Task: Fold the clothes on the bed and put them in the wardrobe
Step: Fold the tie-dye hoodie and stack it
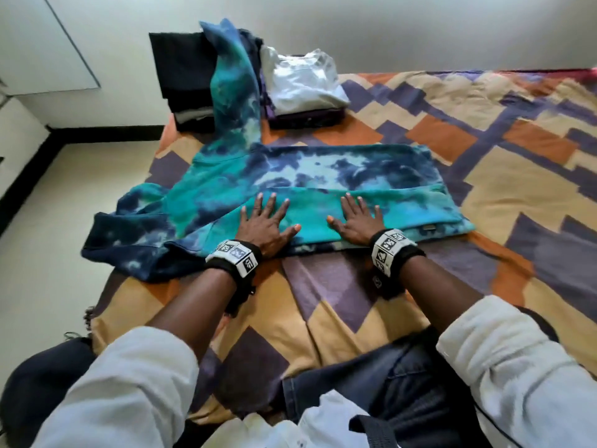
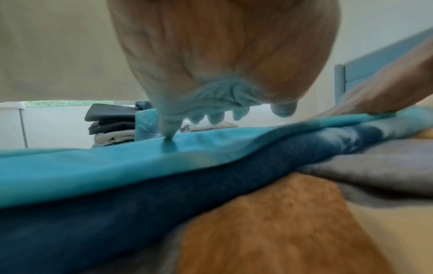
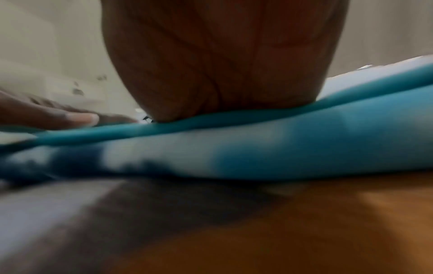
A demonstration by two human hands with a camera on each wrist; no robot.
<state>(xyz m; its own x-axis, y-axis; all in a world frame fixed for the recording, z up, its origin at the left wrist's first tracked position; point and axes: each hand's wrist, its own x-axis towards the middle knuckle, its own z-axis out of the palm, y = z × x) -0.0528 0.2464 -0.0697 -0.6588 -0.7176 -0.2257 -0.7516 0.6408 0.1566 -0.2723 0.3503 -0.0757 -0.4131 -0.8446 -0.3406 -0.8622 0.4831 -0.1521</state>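
Bed (image 1: 484, 221) holds hoodie (image 1: 323, 169); both hands (image 1: 265, 221) press flat.

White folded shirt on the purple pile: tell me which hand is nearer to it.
Right. The right hand lies flat on the tie-dye hoodie, almost straight below the white folded shirt; the left hand presses the hoodie further left.
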